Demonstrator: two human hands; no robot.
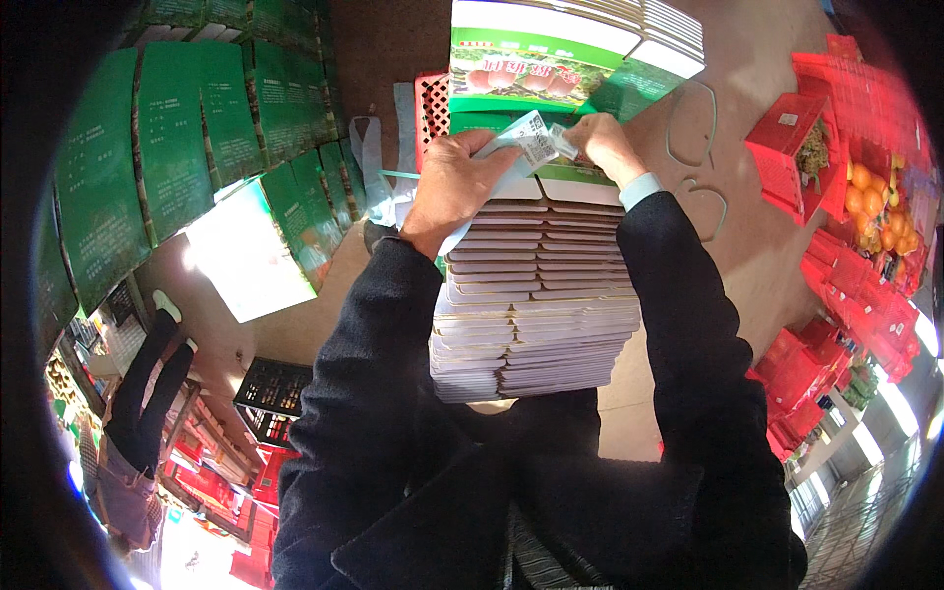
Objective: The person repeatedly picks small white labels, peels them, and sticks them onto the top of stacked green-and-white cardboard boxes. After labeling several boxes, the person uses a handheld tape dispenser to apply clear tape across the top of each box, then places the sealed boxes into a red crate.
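Observation:
My left hand point(457, 181) grips a strip of white printed labels point(527, 144) between thumb and fingers, and its tail hangs below the palm. At the strip's far end, my right hand point(605, 144) pinches a small translucent piece point(564, 140) with thumb and forefinger; whether it is a peeled label or backing, I cannot tell. Both hands are above a tall stack of flattened cardboard cartons point(538, 295) whose pale flap edges face me. The carton on top point(531, 74) is green and white with a printed fruit picture. My left hand hides part of the stack.
A red plastic crate point(431, 110) stands behind the stack. Green cartons point(96, 177) are piled at the left, near a black crate point(273, 391) and a person point(147, 391). Strap loops point(691, 125) lie on the floor. Red crates point(785, 147) and orange fruit point(870, 199) line the right.

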